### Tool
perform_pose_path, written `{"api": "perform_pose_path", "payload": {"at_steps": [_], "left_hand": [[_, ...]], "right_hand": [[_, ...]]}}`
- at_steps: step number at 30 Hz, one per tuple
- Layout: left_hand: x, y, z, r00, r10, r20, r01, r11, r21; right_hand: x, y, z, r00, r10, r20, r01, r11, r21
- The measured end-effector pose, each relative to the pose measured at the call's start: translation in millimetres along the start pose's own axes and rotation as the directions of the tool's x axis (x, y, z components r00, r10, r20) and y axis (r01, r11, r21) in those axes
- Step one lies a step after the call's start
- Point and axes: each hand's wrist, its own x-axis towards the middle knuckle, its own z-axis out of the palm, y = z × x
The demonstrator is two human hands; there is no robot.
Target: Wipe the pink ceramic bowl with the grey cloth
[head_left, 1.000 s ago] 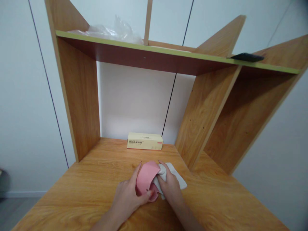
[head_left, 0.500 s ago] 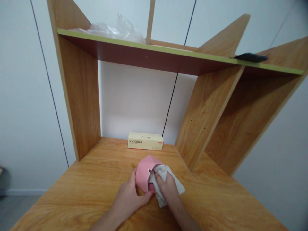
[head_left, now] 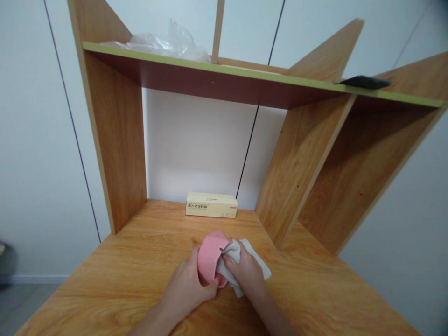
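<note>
A pink faceted container is tilted over the desk with its opening toward the right. Wrapped around its left side is my left hand, thumb at the lower rim. My right hand grips a light grey cloth and presses it at the container's opening. Part of the cloth goes inside the rim, and a flap of it hangs out to the right and below. The fingertips of my right hand are partly hidden by the cloth.
A cream cling-film box stands at the back of the wooden desk. Above runs a shelf bearing a clear plastic bag and a dark flat object. An upright panel rises at the right.
The pink container has turned and dropped slightly, so its opening faces more to the right. My right hand and the cloth have shifted a little up and right at the rim.
</note>
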Motion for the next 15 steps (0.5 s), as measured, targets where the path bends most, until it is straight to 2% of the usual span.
{"api": "perform_pose_path", "payload": {"at_steps": [5,8,11,15], "left_hand": [[-4.9,6.6,-3.2,0.999,0.041,0.018,-0.044,0.973,0.228],[-5.9,7.1,-3.9,0.996,0.088,0.019,-0.090,0.965,0.245],[-5.9,7.0,-4.3,0.994,0.113,-0.003,-0.109,0.964,0.241],[-3.6,6.0,-6.5,0.995,0.102,0.022,-0.104,0.964,0.245]], "right_hand": [[-0.5,-1.2,-8.4,0.994,-0.013,-0.108,0.008,0.999,-0.041],[-0.5,-2.5,-8.8,0.998,-0.026,-0.061,0.023,0.999,-0.037],[0.2,-1.4,-3.8,1.000,-0.016,0.019,0.014,0.998,0.060],[0.9,3.7,2.0,0.998,-0.061,0.007,0.059,0.983,0.171]]}}
